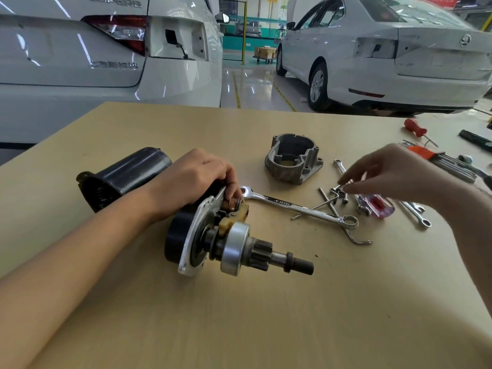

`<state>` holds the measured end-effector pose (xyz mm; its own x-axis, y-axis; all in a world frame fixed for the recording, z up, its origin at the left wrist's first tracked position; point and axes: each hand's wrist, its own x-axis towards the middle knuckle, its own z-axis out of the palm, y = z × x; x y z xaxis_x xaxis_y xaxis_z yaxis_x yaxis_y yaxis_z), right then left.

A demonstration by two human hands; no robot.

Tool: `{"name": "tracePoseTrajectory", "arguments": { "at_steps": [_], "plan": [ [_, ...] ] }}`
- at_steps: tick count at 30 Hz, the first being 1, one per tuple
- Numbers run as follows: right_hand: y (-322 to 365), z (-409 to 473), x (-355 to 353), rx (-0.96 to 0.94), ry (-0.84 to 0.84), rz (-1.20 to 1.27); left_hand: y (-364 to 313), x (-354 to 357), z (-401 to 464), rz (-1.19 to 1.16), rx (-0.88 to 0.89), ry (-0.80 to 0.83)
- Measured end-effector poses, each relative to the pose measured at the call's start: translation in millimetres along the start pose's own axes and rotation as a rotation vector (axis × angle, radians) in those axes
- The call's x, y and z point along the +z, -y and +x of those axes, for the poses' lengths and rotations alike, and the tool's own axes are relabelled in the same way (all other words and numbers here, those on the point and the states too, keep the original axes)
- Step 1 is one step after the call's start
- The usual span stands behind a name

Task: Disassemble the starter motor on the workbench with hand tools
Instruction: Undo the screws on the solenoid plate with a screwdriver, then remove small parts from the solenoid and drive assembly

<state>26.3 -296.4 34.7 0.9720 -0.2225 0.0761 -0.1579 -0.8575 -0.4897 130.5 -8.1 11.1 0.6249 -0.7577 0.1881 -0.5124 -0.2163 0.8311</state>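
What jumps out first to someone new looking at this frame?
The half-stripped starter motor at the centre of the workbench, its pinion shaft pointing toward the camera, with the left hand gripping its top. To its right, the right hand reaches over a scatter of small bolts and wrenches, with a long combination wrench lying between the two. Behind that sits the removed grey nose housing.

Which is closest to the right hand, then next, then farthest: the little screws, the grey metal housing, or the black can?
From the right hand:
1. Little screws, just under its fingertips.
2. Grey metal housing, middle of the bench.
3. Black can, far left, behind the left wrist.
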Motion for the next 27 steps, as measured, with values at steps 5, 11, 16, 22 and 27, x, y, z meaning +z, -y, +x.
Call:
{"name": "tracePoseTrajectory", "arguments": {
  "at_steps": [5, 11, 16, 22, 27],
  "plan": [
    [14.2, -0.7, 11.5, -0.145, 0.068, -0.205, -3.9, 1.3, -2.5, -0.027, -0.016, -0.002],
    [12.9, 3.0, 16.0, -0.165, 0.081, -0.428, -6.3, 0.3, -2.5, -0.033, -0.038, 0.01],
    [9.6, 1.0, 17.5, -0.179, 0.19, -0.491, -5.3, 0.5, -2.7, -0.012, -0.021, -0.018],
    [7.4, -7.2, -2.1, -0.166, 0.104, -0.397, -6.1, 3.9, -0.8, 0.023, 0.127, -0.286],
    [18.9, -6.8, 1.2, -0.178, -0.124, -0.128, -22.0, -4.6, -6.5, 0.214, -0.024, -0.094]
  ]
}}
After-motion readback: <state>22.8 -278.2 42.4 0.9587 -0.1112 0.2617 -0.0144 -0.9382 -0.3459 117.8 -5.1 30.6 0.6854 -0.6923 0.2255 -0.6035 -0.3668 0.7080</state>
